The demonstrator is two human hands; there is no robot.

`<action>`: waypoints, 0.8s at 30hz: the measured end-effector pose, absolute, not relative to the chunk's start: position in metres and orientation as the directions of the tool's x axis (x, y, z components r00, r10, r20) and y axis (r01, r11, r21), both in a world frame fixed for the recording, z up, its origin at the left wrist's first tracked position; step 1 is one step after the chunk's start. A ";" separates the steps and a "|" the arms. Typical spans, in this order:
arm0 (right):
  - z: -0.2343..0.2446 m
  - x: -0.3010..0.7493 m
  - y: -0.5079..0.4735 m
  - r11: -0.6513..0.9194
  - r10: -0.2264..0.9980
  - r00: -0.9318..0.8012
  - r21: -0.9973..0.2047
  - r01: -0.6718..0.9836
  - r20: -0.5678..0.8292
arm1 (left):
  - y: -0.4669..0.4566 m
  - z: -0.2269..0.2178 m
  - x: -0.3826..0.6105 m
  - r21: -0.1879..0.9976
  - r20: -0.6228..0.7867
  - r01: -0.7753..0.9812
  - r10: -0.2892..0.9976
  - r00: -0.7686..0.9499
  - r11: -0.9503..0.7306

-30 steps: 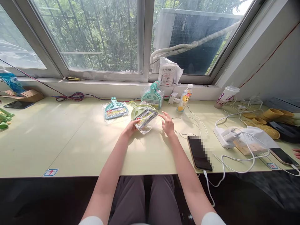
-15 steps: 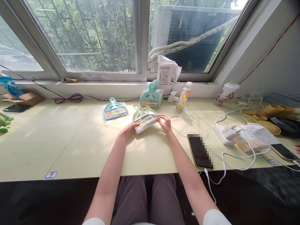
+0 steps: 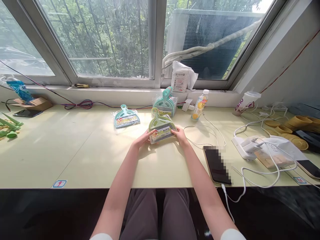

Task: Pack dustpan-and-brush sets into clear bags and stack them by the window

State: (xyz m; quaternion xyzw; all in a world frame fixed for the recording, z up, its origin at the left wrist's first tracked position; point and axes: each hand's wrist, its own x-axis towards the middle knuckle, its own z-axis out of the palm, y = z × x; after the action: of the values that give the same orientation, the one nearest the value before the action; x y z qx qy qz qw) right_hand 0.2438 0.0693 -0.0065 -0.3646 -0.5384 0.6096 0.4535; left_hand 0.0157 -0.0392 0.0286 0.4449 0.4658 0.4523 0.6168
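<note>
The yellow-green dustpan set [image 3: 157, 122] has tipped up since the earlier frame, over the counter [image 3: 100, 163] right of the blue set [image 3: 127, 120], the grips of left hand [image 3: 143, 138] and right hand [image 3: 180, 136] now holding opposite sides, so it seems steadier.

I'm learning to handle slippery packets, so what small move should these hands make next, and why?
Perhaps shift the green dustpan set slightly left, using both hands: the left hand and right hand grip its opposite sides, which should keep it steady, and the teal dustpan stack appears just behind its handle, so moving left might avoid a knock.
</note>
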 end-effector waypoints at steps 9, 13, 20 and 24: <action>-0.005 0.240 0.069 -0.063 0.977 -0.212 -0.976 -0.207 -0.018 | -0.022 0.008 0.020 0.999 -0.042 0.026 0.985 -0.166 0.047; -0.002 0.232 0.063 0.080 0.967 -0.228 -0.983 -0.163 0.117 | -0.019 0.002 0.014 0.998 0.022 0.068 0.948 -0.317 -0.001; -0.004 0.218 0.053 0.132 0.941 -0.298 -0.984 -0.119 0.162 | -0.034 0.003 -0.001 0.990 -0.021 0.120 0.914 -0.405 0.076; -0.007 0.212 0.052 0.131 0.934 -0.320 -0.986 -0.107 0.159 | -0.041 0.008 -0.012 0.940 0.004 0.309 0.899 -0.437 0.146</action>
State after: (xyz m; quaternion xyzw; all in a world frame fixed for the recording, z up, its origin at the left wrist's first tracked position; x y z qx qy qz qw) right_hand 0.2118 0.0525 -0.0075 -0.3504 -0.5901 0.5584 0.4660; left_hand -0.0118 -0.0405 0.0082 0.4355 0.6936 0.4873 0.3031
